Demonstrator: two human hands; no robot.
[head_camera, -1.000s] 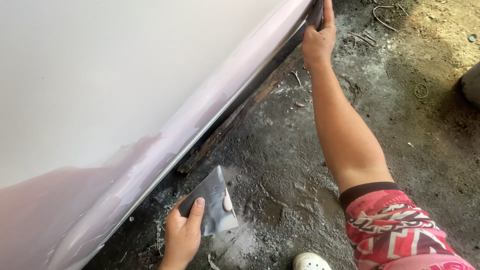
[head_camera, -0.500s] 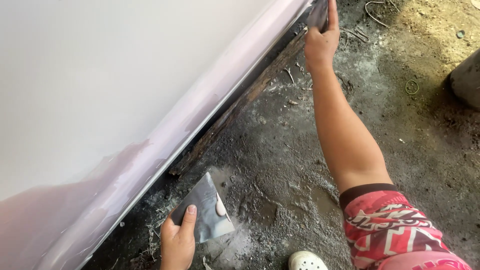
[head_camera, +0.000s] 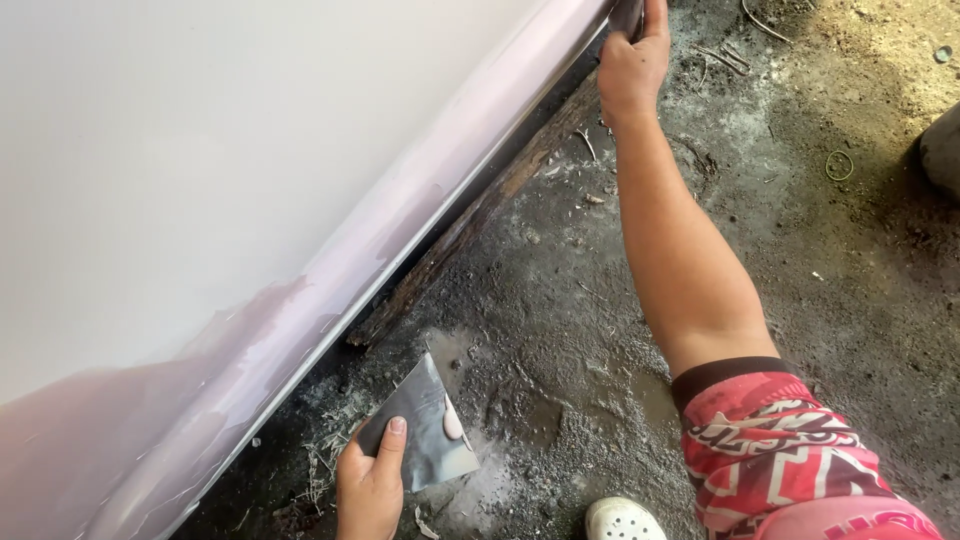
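Note:
My left hand (head_camera: 368, 485) grips a flat grey plate (head_camera: 420, 425) by its lower left corner, thumb on top. A small dab of pinkish filler (head_camera: 452, 420) lies on the plate. It hovers over the dirty ground next to the white vehicle panel (head_camera: 200, 150), whose lower edge (head_camera: 330, 300) is coated in pale pink filler. My right hand (head_camera: 630, 65) reaches far up along that edge, fingers curled on a dark tool (head_camera: 628, 15) pressed to the panel. Most of the tool is hidden.
A dark rusty sill (head_camera: 470, 225) runs under the panel. The ground (head_camera: 600, 350) is grey, gritty concrete with debris and filler dust. A white clog (head_camera: 625, 520) shows at the bottom. My red patterned sleeve (head_camera: 790, 450) covers the right upper arm.
My left hand and the plate have sunk slightly toward the bottom of the view. My right hand stays at the panel's lower edge.

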